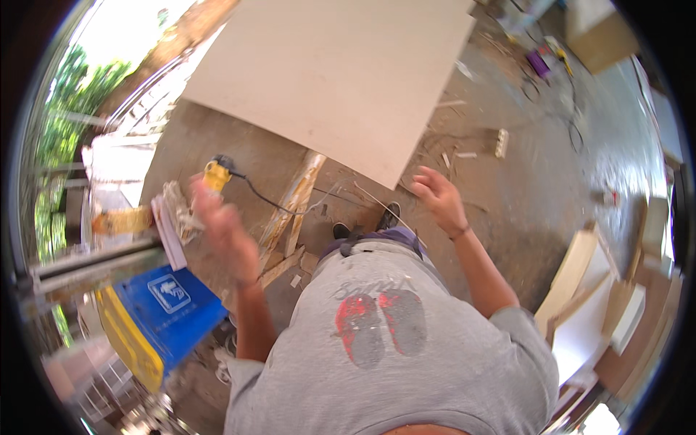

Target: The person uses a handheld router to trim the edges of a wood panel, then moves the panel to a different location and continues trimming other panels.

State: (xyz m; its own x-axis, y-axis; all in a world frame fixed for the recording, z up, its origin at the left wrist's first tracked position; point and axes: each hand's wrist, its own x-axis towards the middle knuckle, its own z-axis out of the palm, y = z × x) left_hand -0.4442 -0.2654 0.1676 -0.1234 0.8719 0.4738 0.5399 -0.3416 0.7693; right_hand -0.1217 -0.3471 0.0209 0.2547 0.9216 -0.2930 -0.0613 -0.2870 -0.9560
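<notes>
My left hand (pixel 226 238) is raised at the left, blurred by motion, its fingers stretched out with nothing visible in them. Just beyond its fingertips is a yellow and black power tool (pixel 217 175) with a dark cord. My right hand (pixel 440 201) hangs in the air beside the near corner of a large pale board (pixel 333 80). Its fingers are extended and slightly curved, and it holds nothing. A paint-stained wooden support (pixel 293 203) shows below the board's near edge. Neither hand touches the board.
A blue and yellow bin (pixel 163 312) stands at the left, below a rail with pale strips (pixel 168 230). Cut panels (pixel 583 290) lean at the right. Cords, a purple object (pixel 538 64), a power strip (pixel 501 143) and wood scraps lie on the floor.
</notes>
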